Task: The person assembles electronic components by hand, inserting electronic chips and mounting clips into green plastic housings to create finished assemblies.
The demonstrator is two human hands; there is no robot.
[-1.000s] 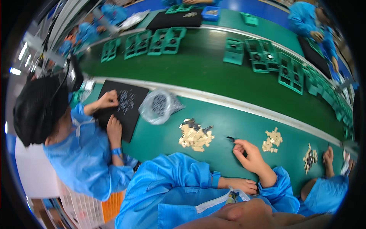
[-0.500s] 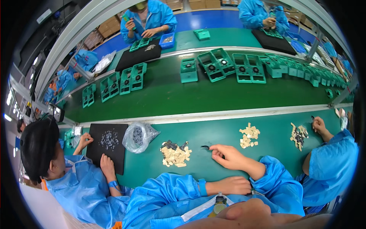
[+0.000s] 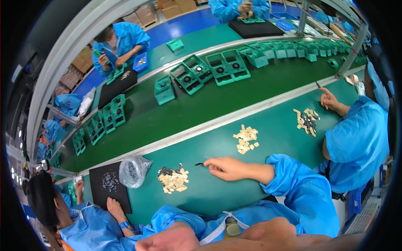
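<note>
My right hand [image 3: 226,168] reaches in over the green bench, its fingers bent and closed. A small curved black piece [image 3: 199,164] shows at its index fingertip and seems pinched there; its exact kind is too small to tell. Beside the piece, to the left, lies a pile of small cream-coloured pieces [image 3: 173,181], with several black pieces [image 3: 166,171] along its far side. My left hand [image 3: 168,238] is raised close to the camera at the lower edge, large and blurred, its fingers not distinguishable.
A clear bag of small dark parts [image 3: 133,172] stands beside a black mat [image 3: 94,186] at left. Another cream pile [image 3: 246,136] lies to the right. Co-workers sit on both sides and across. Green plastic housings [image 3: 228,69] line the belt [image 3: 155,121] beyond a pale rail [image 3: 201,127].
My left hand has left its place by my right sleeve and come up near the camera. The view has turned; my right hand stays with the black piece.
</note>
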